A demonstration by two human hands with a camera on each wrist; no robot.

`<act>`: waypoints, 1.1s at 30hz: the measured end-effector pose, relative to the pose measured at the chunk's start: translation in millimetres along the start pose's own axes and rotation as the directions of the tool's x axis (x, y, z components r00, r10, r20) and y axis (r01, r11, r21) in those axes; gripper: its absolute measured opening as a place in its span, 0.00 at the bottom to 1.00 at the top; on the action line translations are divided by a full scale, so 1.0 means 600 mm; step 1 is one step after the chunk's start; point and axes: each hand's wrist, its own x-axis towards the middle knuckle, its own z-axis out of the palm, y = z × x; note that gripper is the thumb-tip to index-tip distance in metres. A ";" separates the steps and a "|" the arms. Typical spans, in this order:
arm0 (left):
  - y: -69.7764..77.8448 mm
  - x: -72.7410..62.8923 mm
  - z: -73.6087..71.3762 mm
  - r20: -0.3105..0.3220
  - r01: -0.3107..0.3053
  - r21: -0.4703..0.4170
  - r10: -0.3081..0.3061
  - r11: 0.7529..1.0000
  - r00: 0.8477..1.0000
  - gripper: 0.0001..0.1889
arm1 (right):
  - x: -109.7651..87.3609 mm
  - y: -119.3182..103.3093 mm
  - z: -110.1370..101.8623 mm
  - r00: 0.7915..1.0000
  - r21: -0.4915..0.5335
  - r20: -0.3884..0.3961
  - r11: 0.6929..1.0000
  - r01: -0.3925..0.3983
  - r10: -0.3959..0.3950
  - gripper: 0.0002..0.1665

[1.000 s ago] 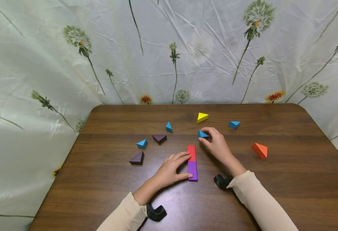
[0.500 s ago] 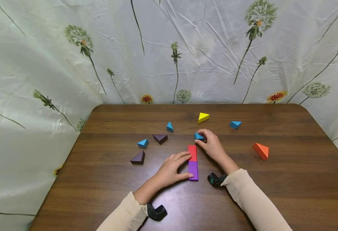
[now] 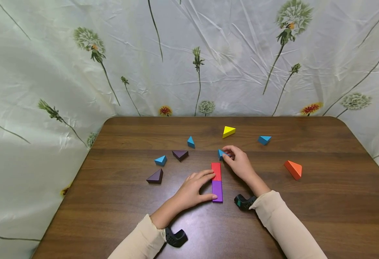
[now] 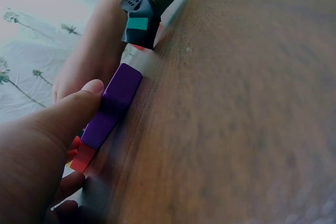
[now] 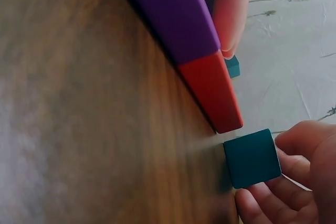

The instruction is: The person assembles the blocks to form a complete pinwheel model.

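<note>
A red block (image 3: 216,169) and a purple block (image 3: 217,190) lie end to end, forming one straight bar on the wooden table. My left hand (image 3: 190,190) rests against their left side, its thumb on the purple block and a forefinger on the red one. Just beyond the bar's far end, my right hand (image 3: 239,163) holds a blue triangular block (image 3: 220,154) between thumb and fingers. In the right wrist view that blue block (image 5: 253,158) sits close to the red end, with a small gap, the thumb at its corner and other fingers beneath.
Two dark purple triangular blocks (image 3: 180,155) and two blue ones (image 3: 160,160) lie to the left. A yellow triangular block (image 3: 229,131) is at the back; another blue one (image 3: 265,140) and an orange one (image 3: 294,169) are at right. Flowered cloth (image 3: 163,79) hangs behind the table.
My right hand has brought the blue triangular block leftward, near the red block's far end, and its fingers have since shifted slightly right along it. My left hand stays on the bar.
</note>
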 end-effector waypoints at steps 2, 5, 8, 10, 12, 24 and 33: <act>0.000 0.000 0.000 0.001 0.002 -0.001 -0.002 1.000 1.000 0.35 | 0.000 0.001 0.000 1.000 0.009 -0.001 1.000 -0.009 0.009 0.13; 0.000 0.000 0.000 -0.001 -0.002 0.001 0.002 1.000 1.000 0.35 | -0.001 0.003 0.001 1.000 0.009 0.008 1.000 -0.017 0.017 0.13; 0.001 -0.001 0.000 -0.006 -0.007 0.007 0.007 1.000 1.000 0.35 | -0.001 0.003 0.001 1.000 0.009 0.012 1.000 -0.017 0.016 0.13; 0.001 -0.001 0.000 -0.008 -0.010 0.012 0.010 1.000 1.000 0.36 | -0.001 0.003 0.001 1.000 0.010 0.016 1.000 -0.009 0.008 0.14; 0.000 -0.001 0.001 -0.004 -0.006 0.008 0.006 1.000 1.000 0.36 | 0.000 0.002 0.002 1.000 0.015 0.020 1.000 0.003 -0.003 0.14; 0.000 -0.002 0.000 -0.002 -0.005 0.008 0.005 1.000 1.000 0.36 | 0.005 -0.001 0.009 0.996 0.014 0.075 0.999 0.051 -0.052 0.18; -0.001 -0.003 0.000 -0.017 -0.019 0.011 0.019 1.000 1.000 0.36 | 0.005 -0.002 0.015 0.994 0.028 0.079 0.996 0.080 -0.082 0.17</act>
